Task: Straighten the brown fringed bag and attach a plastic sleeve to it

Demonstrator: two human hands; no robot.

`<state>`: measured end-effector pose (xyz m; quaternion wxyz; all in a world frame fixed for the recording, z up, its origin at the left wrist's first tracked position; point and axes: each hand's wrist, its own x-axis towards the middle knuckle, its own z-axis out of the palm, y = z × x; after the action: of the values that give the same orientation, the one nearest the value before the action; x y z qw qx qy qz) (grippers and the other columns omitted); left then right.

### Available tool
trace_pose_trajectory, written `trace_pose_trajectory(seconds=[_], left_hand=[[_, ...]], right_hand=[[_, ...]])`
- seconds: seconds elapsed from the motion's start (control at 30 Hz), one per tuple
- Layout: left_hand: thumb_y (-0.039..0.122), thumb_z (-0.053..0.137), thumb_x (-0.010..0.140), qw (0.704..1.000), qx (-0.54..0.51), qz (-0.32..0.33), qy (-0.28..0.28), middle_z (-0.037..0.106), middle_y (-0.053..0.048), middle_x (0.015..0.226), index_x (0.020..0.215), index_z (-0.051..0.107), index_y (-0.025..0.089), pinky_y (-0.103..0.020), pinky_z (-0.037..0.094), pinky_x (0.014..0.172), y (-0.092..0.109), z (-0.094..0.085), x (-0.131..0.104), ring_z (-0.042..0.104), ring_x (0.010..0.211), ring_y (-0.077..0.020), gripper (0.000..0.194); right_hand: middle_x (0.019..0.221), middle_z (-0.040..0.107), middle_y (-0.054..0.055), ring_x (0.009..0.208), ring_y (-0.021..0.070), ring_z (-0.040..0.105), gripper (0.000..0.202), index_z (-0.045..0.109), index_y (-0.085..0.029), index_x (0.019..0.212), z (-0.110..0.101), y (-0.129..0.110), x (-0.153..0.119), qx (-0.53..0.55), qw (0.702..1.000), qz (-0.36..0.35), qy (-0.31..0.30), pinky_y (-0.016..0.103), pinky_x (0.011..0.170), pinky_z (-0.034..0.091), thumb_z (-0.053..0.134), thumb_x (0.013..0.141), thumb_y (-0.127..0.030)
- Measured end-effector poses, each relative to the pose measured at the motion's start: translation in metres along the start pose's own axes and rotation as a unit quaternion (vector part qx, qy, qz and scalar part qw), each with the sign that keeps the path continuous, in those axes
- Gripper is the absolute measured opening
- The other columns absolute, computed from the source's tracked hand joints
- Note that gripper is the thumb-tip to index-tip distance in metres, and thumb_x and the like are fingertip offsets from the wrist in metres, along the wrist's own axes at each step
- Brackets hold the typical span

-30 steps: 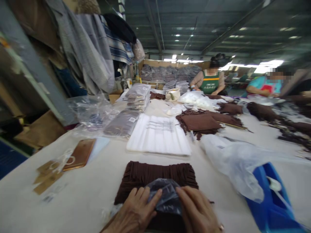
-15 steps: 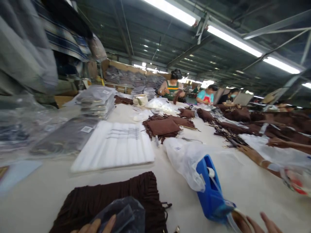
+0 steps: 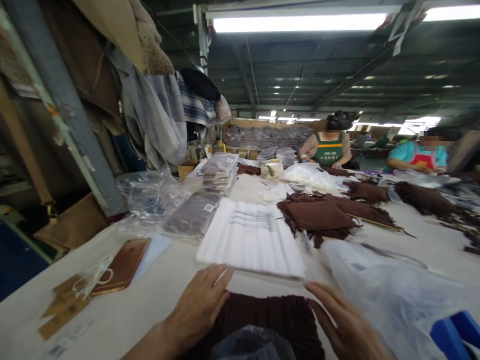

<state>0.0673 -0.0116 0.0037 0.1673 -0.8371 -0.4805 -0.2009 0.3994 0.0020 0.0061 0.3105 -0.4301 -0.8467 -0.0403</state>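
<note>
A dark brown fringed piece (image 3: pixel 268 312) lies at the near edge of the table, with clear plastic (image 3: pixel 251 345) on its lower part. My left hand (image 3: pixel 204 305) rests at its left side, palm down, fingers stretched out. On the right side my right hand (image 3: pixel 343 317) is held with extended fingers along the fringe. Just beyond both hands is a stack of white foam sheets (image 3: pixel 251 237) with faint printed lines. Neither hand grips anything that I can see.
Grey bagged items (image 3: pixel 193 215) lie behind left. A phone (image 3: pixel 123 265) and brown tags (image 3: pixel 63 320) are at the left. Brown fringed bags (image 3: pixel 322 215), white plastic (image 3: pixel 393 285) and a blue tape dispenser (image 3: pixel 457 332) are at the right. Two people sit across the table.
The view has swung left. My right hand has left the tape dispenser and come to the brown piece's right side. My left hand has moved off the clear plastic to the left side.
</note>
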Motion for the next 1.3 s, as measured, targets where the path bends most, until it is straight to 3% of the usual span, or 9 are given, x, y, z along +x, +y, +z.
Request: trace_pose_trajectory(seconds=[0.13, 0.23, 0.53, 0.7, 0.87, 1.07, 1.13, 1.23, 1.3], left_hand=[[0.018, 0.055, 0.084, 0.982, -0.052, -0.028, -0.179, 0.043, -0.014, 0.139, 0.133, 0.041, 0.02, -0.047, 0.039, 0.103, -0.038, 0.031, 0.031, 0.035, 0.131, -0.0291, 0.051], [0.023, 0.056, 0.084, 0.953, -0.087, -0.058, -0.284, 0.034, -0.016, 0.144, 0.137, 0.035, 0.02, -0.051, 0.03, 0.107, -0.05, 0.044, 0.042, 0.028, 0.134, -0.0305, 0.057], [0.046, 0.06, 0.081, 0.943, -0.115, -0.1, -0.296, 0.041, -0.02, 0.139, 0.136, 0.038, 0.017, -0.057, 0.028, 0.105, -0.055, 0.047, 0.059, 0.036, 0.129, -0.0349, 0.066], [0.055, 0.055, 0.081, 0.951, -0.087, -0.098, -0.281, 0.049, -0.02, 0.129, 0.133, 0.041, 0.016, -0.057, 0.031, 0.101, -0.052, 0.056, 0.074, 0.043, 0.121, -0.0351, 0.067], [0.049, 0.057, 0.082, 0.955, -0.056, -0.092, -0.278, 0.055, -0.018, 0.117, 0.128, 0.048, 0.016, -0.05, 0.039, 0.092, -0.053, 0.062, 0.085, 0.05, 0.109, -0.0338, 0.056], [0.055, 0.053, 0.082, 0.959, -0.047, -0.108, -0.257, 0.054, -0.017, 0.116, 0.125, 0.048, 0.013, -0.048, 0.039, 0.09, -0.043, 0.063, 0.092, 0.05, 0.107, -0.0324, 0.06], [0.05, 0.051, 0.085, 0.965, -0.041, -0.103, -0.238, 0.055, -0.014, 0.114, 0.119, 0.05, 0.013, -0.044, 0.041, 0.088, -0.037, 0.064, 0.098, 0.051, 0.104, -0.0292, 0.05], [0.021, 0.043, 0.09, 0.967, -0.026, -0.098, -0.236, 0.06, -0.011, 0.1, 0.097, 0.059, 0.014, -0.04, 0.043, 0.082, -0.036, 0.067, 0.107, 0.054, 0.096, -0.0254, 0.019], [0.006, 0.039, 0.085, 0.964, -0.013, -0.111, -0.242, 0.061, -0.012, 0.092, 0.086, 0.061, 0.013, -0.04, 0.043, 0.081, -0.042, 0.066, 0.108, 0.056, 0.092, -0.0254, 0.022]], right_hand=[[0.133, 0.052, 0.011, 0.12, 0.0254, 0.05, 0.04, 0.052, -0.024, 0.126, 0.058, 0.0, 0.086, -0.028, 0.972, -0.08, -0.218, 0.041, 0.095, 0.046, 0.05, 0.087, -0.032], [0.14, 0.042, 0.015, 0.127, 0.0312, 0.041, 0.053, 0.045, -0.022, 0.133, 0.085, 0.007, 0.105, -0.052, 0.95, -0.083, -0.298, 0.047, 0.099, 0.041, 0.054, 0.084, -0.041], [0.136, 0.048, 0.012, 0.118, 0.0294, 0.047, 0.055, 0.044, -0.023, 0.133, 0.096, 0.025, 0.111, -0.005, 0.96, -0.06, -0.274, 0.051, 0.094, 0.041, 0.037, 0.088, -0.054], [0.126, 0.056, 0.01, 0.108, 0.0276, 0.051, 0.049, 0.051, -0.022, 0.127, 0.1, 0.031, 0.123, 0.024, 0.963, -0.042, -0.267, 0.049, 0.09, 0.042, 0.04, 0.089, -0.05], [0.119, 0.061, 0.007, 0.104, 0.0222, 0.055, 0.035, 0.057, -0.026, 0.12, 0.102, 0.042, 0.13, 0.056, 0.96, -0.065, -0.267, 0.04, 0.09, 0.045, 0.048, 0.088, -0.034], [0.086, 0.068, 0.003, 0.08, 0.0142, 0.063, 0.033, 0.066, -0.021, 0.082, 0.113, 0.043, 0.141, 0.064, 0.976, -0.015, -0.208, 0.027, 0.073, 0.049, 0.037, 0.093, -0.029], [0.074, 0.065, 0.002, 0.07, 0.0135, 0.062, 0.034, 0.063, -0.021, 0.071, 0.114, 0.04, 0.142, 0.053, 0.982, 0.005, -0.179, 0.025, 0.063, 0.048, 0.038, 0.093, -0.031], [0.076, 0.063, 0.002, 0.072, 0.0138, 0.06, 0.023, 0.06, -0.02, 0.075, 0.11, 0.038, 0.138, 0.033, 0.99, 0.009, -0.136, 0.024, 0.065, 0.046, 0.044, 0.09, -0.026], [0.079, 0.063, 0.003, 0.075, 0.0146, 0.059, 0.018, 0.06, -0.019, 0.079, 0.105, 0.04, 0.133, 0.014, 0.994, 0.002, -0.112, 0.025, 0.068, 0.046, 0.044, 0.087, -0.017]])
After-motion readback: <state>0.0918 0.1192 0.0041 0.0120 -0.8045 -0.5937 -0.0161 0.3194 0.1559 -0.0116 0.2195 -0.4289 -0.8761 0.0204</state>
